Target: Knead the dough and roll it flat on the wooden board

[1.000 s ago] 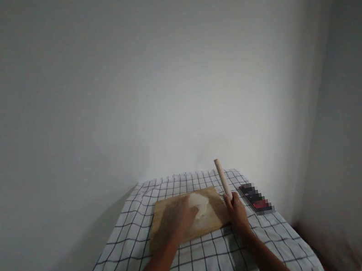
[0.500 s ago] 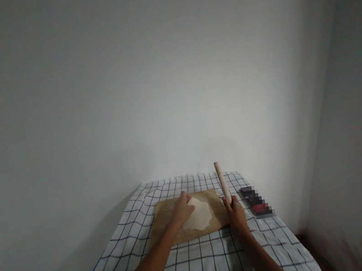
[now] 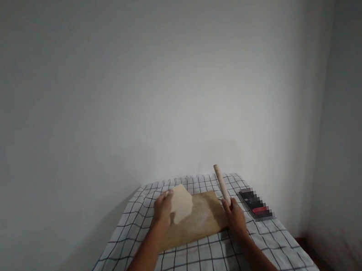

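Observation:
My left hand (image 3: pixel 162 209) is closed on the left edge of a thin, pale sheet of rolled dough (image 3: pixel 182 204). The sheet looks lifted, its upper part showing above the far edge of the wooden board (image 3: pixel 205 219); whether its lower edge touches the board I cannot tell. At the board's right side, my right hand (image 3: pixel 235 216) grips the lower end of a wooden rolling pin (image 3: pixel 221 182). The pin points away from me, and its near end is hidden in the fingers.
A white cloth with dark check lines (image 3: pixel 189 268) covers the table. Right of the rolling pin lies a dark, pixelated flat object (image 3: pixel 253 202) with a red patch. A pale wall (image 3: pixel 172 86) stands right behind the table, another wall (image 3: pixel 352 162) to the right.
My left hand has moved left and pulled the dough sheet up and leftward off the middle of the board. The right hand with the rolling pin has stayed almost in place.

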{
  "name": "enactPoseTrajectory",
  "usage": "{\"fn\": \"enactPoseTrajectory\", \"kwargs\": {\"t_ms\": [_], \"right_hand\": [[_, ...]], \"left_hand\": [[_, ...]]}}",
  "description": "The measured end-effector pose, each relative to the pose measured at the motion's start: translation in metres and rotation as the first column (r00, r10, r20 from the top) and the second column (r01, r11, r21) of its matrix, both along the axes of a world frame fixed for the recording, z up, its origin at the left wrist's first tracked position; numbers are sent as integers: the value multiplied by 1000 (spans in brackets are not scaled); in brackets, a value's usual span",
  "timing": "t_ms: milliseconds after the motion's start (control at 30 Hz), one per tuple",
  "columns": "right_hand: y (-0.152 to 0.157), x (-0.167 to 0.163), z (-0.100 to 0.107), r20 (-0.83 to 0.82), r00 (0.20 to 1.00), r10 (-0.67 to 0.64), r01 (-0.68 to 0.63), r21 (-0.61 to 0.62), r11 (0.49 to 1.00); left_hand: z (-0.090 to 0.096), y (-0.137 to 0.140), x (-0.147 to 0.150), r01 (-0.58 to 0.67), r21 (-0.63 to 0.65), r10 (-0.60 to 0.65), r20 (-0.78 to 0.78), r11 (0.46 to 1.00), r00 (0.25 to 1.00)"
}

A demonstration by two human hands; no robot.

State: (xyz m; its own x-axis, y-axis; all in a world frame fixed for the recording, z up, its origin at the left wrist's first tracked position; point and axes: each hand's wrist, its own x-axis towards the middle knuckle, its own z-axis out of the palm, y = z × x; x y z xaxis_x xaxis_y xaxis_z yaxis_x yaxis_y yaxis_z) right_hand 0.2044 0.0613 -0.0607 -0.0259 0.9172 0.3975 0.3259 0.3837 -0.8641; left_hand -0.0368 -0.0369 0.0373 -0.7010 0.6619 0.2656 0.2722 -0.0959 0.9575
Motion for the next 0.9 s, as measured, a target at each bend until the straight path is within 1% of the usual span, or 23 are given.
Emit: {"fn": "enactPoseTrajectory", "kwargs": {"t_ms": [33,67,100,133,167,200,233,267,300,333,367,400,433,467,500,533,567,600,700,800,867,900], "right_hand": [[0,0,0,-1,1000,3,-3,-1,1000],[0,0,1,-1,1000,5,-5,0,1000],[0,0,1,1,1000,5,-5,1,1000],[0,-1,1,3,1000,4,-4,1,1000],[0,-1,1,6,1000,1,-1,2,1000],[0,0,1,9,1000,-5,5,5,1000],[0,0,1,11,1000,-10,9,9,1000],[0,0,1,11,1000,-14,14,13,1000],[-1,0,1,9,1000,-18,17,19,1000],[-1,0,1,7,1000,-17,17,22,1000],[-1,1,1,6,1000,-13,12,23,1000],[-1,1,1,4,1000,-7,7,22,1000],[-1,1,0,3,1000,-3,3,21,1000],[-1,1,0,2,1000,0,0,20,1000],[-1,1,0,3,1000,4,-4,17,1000],[-1,1,0,3,1000,8,-8,14,1000],[-1,1,0,4,1000,10,-10,11,1000],[-1,1,0,8,1000,11,-11,9,1000],[0,1,-1,17,1000,2,-2,4,1000],[1,1,-2,21,1000,-3,3,8,1000],[2,1,-3,28,1000,-4,3,18,1000],[2,1,-4,33,999,-6,5,21,1000]], "left_hand": [[18,-4,-8,-83,91,86,-34,992,996],[39,-9,-14,-143,200,169,-120,969,978],[60,-13,-17,-167,308,240,-218,937,946],[79,-17,-17,-148,389,283,-316,909,906],[94,-21,-14,-122,437,313,-397,891,863],[103,-24,-7,-98,466,335,-459,879,823],[105,-26,2,-71,460,332,-517,885,789],[98,-28,14,-46,416,302,-575,908,761],[83,-30,26,-9,317,222,-645,948,731],[62,-32,39,44,155,82,-717,987,692],[36,-33,52,122,-76,-135,-777,990,615],[9,-35,63,160,-271,-314,-790,949,526],[-17,-37,73,177,-421,-455,-782,890,426],[-39,-38,80,154,-510,-527,-762,846,376],[-57,-38,84,133,-535,-543,-758,834,361],[-69,-38,85,117,-537,-539,-759,835,366],[-76,-36,83,113,-535,-535,-759,837,370],[-78,-34,79,112,-527,-526,-761,843,379],[-69,-21,56,93,-531,-518,-748,842,415],[-61,-4,31,18,-579,-516,-711,815,477],[-60,5,22,-26,-589,-502,-711,808,493],[-61,8,21,-42,-578,-488,-725,815,487]]}}
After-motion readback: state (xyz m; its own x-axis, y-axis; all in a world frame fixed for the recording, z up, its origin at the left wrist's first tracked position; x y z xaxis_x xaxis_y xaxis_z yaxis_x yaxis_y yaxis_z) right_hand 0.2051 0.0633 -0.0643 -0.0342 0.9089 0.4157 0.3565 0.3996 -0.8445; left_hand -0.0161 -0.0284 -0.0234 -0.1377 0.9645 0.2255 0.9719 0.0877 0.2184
